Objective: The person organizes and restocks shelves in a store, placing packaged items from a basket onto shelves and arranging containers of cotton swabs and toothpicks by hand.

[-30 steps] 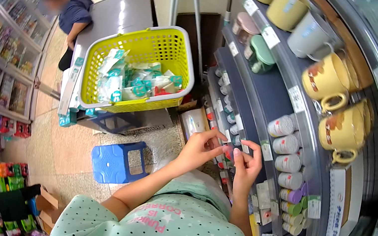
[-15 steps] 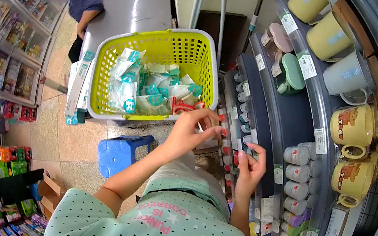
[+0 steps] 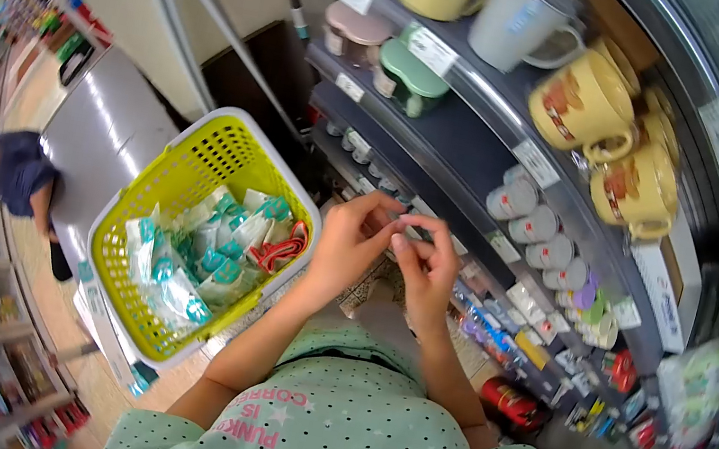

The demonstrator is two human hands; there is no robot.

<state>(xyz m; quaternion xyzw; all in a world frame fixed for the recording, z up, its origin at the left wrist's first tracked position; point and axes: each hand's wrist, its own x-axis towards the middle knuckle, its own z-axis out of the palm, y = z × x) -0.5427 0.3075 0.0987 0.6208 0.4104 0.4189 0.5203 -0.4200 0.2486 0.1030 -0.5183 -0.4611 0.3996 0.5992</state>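
My left hand [image 3: 350, 247] and my right hand [image 3: 428, 273] meet at the fingertips in front of my body. Both have curled fingers, with the thumbs close to the index fingers. Whatever lies between the tips, if anything, is too small to make out. To the left of my left hand stands a yellow-green basket [image 3: 122, 216] with a pale rim. It contains several white and teal plastic packets [image 3: 184, 290] and a red item [image 3: 280, 251] at its right side. Beyond my hands are the grey store shelves [image 3: 456, 169].
Yellow mugs [image 3: 583, 101], a grey mug [image 3: 520, 24], lidded containers [image 3: 413, 75] and small white-capped jars [image 3: 533, 224] line the shelves on the right. A metal counter [image 3: 106, 108] is behind the basket. Another person [image 3: 22, 175] sits or leans beside it.
My hands, apart before, have come together at the fingertips. My view has turned right, so the basket and counter appear lower and further left. The blue stool has left the view.
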